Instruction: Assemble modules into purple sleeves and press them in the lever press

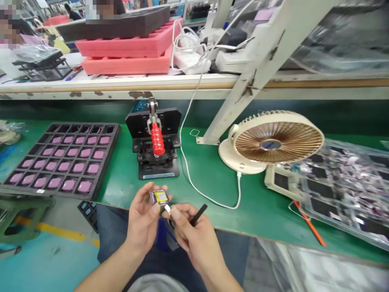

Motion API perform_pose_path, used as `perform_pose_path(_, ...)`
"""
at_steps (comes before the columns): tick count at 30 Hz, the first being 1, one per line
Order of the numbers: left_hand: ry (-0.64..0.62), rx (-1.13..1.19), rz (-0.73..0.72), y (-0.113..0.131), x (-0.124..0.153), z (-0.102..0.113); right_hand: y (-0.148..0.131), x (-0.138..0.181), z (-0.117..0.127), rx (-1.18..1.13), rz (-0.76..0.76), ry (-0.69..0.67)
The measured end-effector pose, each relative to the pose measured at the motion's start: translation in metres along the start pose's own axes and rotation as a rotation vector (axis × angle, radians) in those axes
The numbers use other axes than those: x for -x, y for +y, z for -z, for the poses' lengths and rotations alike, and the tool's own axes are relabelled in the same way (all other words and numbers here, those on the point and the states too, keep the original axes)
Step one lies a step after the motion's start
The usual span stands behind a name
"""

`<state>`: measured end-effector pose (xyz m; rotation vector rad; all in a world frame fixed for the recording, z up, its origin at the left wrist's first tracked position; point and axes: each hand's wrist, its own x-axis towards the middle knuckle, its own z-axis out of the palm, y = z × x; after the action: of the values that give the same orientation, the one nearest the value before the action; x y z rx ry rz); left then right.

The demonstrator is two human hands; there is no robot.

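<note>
My left hand (142, 221) grips a small watch-like case (160, 197) with rounded corners, its yellow-edged inside facing up. Close beside it, my right hand (193, 229) is closed, with a thin black stick-like tool (199, 215) running out between thumb and fingers. A small white piece (167, 209) shows at the right fingertips, near the case's lower edge; whether it touches the case I cannot tell. Just beyond both hands stands a black clamp fixture (158, 162) with a red handle (157, 140).
At left lies a black tray (105, 162) of purple-covered pieces. A beige fan (273, 142) with a white cable (209, 201) stands right of the fixture. Farther right are an orange stick (311, 227) and a clear tray (322, 215) of scraps. Pink foam trays (126, 65) sit on the shelf behind.
</note>
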<state>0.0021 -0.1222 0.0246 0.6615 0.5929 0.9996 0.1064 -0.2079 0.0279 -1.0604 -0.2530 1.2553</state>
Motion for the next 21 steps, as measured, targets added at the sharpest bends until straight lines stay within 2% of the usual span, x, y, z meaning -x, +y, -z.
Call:
perform_pose_path(4,-0.009,-0.040,-0.093,-0.001,0.001,0.008,0.001,-0.002,-0.008,-0.061,-0.052,-0.011)
perform_pose_path(10,-0.070,-0.102,-0.234,-0.005,0.002,0.010,0.009,0.001,-0.013,-0.143,-0.083,0.009)
perform_pose_path(16,-0.080,-0.151,-0.278,-0.008,0.003,0.013,0.022,0.000,-0.012,-0.092,-0.005,0.043)
perform_pose_path(21,-0.084,-0.146,-0.272,-0.012,0.003,0.017,0.024,-0.002,-0.011,-0.135,-0.030,-0.003)
